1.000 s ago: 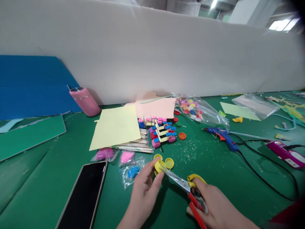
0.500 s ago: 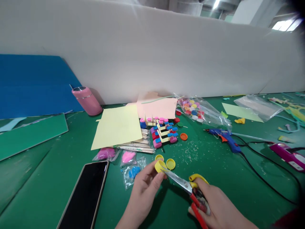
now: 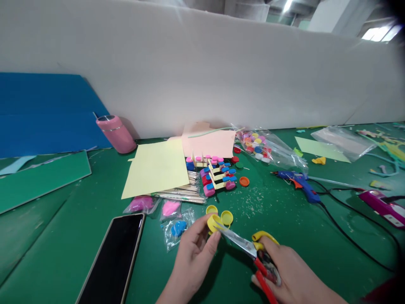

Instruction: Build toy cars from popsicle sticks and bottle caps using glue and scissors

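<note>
My left hand pinches a yellow bottle cap between thumb and fingers, just above the green table. My right hand grips a pair of scissors with yellow and red handles; the blade tip rests in the cap's hollow. Two more yellow caps lie on the table right behind the held one.
A black phone lies at the near left beside small bags of pink and blue bits. Behind are stick-and-cap models, yellow paper, a bag of caps, a blue glue gun with cable, and a pink bottle.
The scissor tip and held cap have shifted slightly down and right; both hands keep their hold. The view has moved a little.
</note>
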Demonstrator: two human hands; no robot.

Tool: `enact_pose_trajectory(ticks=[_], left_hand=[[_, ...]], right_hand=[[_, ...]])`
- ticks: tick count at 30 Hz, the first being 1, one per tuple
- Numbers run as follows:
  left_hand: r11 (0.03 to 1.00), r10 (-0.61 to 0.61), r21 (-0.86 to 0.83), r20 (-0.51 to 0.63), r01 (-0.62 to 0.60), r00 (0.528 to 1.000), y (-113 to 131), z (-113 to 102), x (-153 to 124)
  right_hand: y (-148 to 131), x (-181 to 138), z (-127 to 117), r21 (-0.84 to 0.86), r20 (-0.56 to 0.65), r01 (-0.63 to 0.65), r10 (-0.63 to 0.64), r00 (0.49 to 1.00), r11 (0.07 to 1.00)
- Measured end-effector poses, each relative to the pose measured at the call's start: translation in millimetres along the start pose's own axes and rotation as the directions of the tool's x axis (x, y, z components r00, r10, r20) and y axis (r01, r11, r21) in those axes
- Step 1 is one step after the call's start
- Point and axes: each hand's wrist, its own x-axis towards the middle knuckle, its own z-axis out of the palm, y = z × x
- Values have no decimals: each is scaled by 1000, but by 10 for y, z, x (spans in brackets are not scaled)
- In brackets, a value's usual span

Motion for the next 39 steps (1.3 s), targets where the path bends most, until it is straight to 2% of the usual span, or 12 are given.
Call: enact_pose_trajectory(ticks=[11,20,28,31,33,36,39], left_hand=[[989,68,130,-26,-64,997,-64,-34,23],[978,132,173,-56,-120,990,-109,10,7],[971,152,190,-17,-146,988,-147,-32,11],[986,117,127,-34,-112,993,-131,-41,10],[999,48,16,-25,-48,999,-101,-47,13],[984,-59,-166,64,69,996,-65,-61,22],[954,-111,-265,127,141,986,-57,-72,27]], right_hand=[[-1,2,27,35,49,-44,43,998,998],[-14,-6,44,16,-28,0,0,1000,1000],[-2,-2,64,21,36,-16,15,999,1000],[16,-8,59,33,24,-18,18,1000,999],[29,-12,44,45,20,-14,14,1000,999],[42,-22,15,59,23,-10,9,1000,998],[44,-27,-5,68,37,-15,13,999,998]])
